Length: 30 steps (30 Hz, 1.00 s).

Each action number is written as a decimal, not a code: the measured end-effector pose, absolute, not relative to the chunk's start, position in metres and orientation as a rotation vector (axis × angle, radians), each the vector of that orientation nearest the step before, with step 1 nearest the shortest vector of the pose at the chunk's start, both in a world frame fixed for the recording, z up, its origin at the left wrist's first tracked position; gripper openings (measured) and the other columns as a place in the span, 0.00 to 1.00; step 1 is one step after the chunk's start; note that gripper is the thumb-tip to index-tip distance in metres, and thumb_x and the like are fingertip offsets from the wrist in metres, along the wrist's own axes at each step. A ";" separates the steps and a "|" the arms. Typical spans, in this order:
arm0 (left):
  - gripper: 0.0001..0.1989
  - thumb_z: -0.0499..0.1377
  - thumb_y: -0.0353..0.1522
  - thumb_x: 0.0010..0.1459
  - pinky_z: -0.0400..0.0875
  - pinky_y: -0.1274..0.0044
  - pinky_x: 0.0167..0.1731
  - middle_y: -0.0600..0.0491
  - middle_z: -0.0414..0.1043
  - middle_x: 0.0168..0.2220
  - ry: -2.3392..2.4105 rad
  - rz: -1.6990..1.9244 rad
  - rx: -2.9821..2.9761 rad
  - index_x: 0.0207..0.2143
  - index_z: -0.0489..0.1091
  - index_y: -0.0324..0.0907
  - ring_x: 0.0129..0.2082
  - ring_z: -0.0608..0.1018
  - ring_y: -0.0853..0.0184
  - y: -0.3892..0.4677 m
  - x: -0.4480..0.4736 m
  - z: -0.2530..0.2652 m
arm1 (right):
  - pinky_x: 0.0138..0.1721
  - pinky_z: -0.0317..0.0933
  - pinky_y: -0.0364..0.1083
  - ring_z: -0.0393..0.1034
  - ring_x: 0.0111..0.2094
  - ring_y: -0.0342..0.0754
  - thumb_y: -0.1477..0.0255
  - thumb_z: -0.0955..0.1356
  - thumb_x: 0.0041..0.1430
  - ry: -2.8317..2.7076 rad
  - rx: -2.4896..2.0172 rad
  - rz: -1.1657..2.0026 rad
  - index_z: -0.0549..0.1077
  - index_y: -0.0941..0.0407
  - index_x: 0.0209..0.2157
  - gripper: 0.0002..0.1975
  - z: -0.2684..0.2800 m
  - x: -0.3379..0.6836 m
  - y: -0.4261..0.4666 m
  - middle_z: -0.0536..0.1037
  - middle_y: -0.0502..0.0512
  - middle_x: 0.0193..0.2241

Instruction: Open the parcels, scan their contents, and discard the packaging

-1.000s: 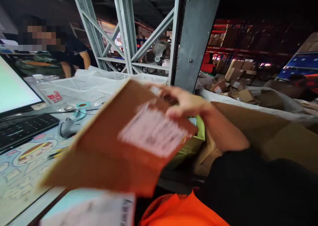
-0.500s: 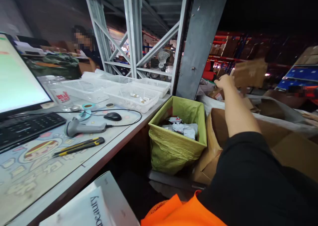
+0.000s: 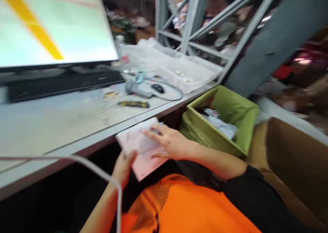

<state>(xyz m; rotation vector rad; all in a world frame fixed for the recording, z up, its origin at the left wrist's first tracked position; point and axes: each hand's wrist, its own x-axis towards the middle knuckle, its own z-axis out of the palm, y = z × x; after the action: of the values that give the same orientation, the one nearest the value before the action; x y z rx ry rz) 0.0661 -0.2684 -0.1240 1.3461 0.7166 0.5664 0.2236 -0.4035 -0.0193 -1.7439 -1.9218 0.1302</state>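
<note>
Just in front of my body, below the desk edge, is a white box with a pinkish tint, tilted and blurred. My left hand grips its left side, the thumb over the top face and the other fingers hidden beneath. My right hand lies over the upper right of the box, fingers spread and touching it. A greyish patch shows under those fingers, too blurred to make out. On the desk beyond lie a yellow-and-black utility knife, a grey barcode scanner and a black mouse.
A monitor and keyboard stand at left. White plastic baskets sit at the desk's back. To the right are a lined yellow-green bin holding packaging and an open cardboard box. A pale cable crosses the foreground.
My right hand has come back from beyond the cardboard box, where a brown piece of cardboard was near it, and now rests on the white box. My left hand has come into view. The view has turned left.
</note>
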 end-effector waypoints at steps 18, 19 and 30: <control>0.42 0.71 0.61 0.48 0.76 0.60 0.52 0.37 0.77 0.55 0.777 0.757 1.108 0.51 0.70 0.38 0.55 0.79 0.44 -0.266 0.021 -0.128 | 0.44 0.70 0.54 0.72 0.41 0.55 0.68 0.63 0.75 -1.900 -1.524 -0.048 0.76 0.51 0.39 0.11 -0.074 0.216 -0.353 0.79 0.60 0.38; 0.41 0.71 0.61 0.49 0.76 0.60 0.52 0.37 0.77 0.55 0.775 0.755 1.103 0.51 0.70 0.38 0.55 0.79 0.44 -0.266 0.020 -0.128 | 0.47 0.70 0.56 0.73 0.43 0.56 0.68 0.64 0.74 -1.868 -1.492 -0.041 0.76 0.51 0.40 0.10 -0.072 0.216 -0.355 0.79 0.60 0.40; 0.38 0.73 0.55 0.52 0.80 0.62 0.51 0.39 0.79 0.56 0.697 0.931 0.989 0.55 0.72 0.40 0.55 0.81 0.45 -0.245 -0.006 -0.132 | 0.27 0.65 0.42 0.70 0.25 0.43 0.51 0.75 0.62 -0.802 -1.358 0.237 0.74 0.55 0.46 0.23 -0.032 0.276 -0.366 0.78 0.50 0.31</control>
<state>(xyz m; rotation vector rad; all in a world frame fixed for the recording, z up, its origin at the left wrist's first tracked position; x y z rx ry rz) -0.0057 -0.2446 -0.1322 0.9885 0.6966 0.9308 0.2757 -0.3656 -0.0323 -1.3583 -0.8016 0.2372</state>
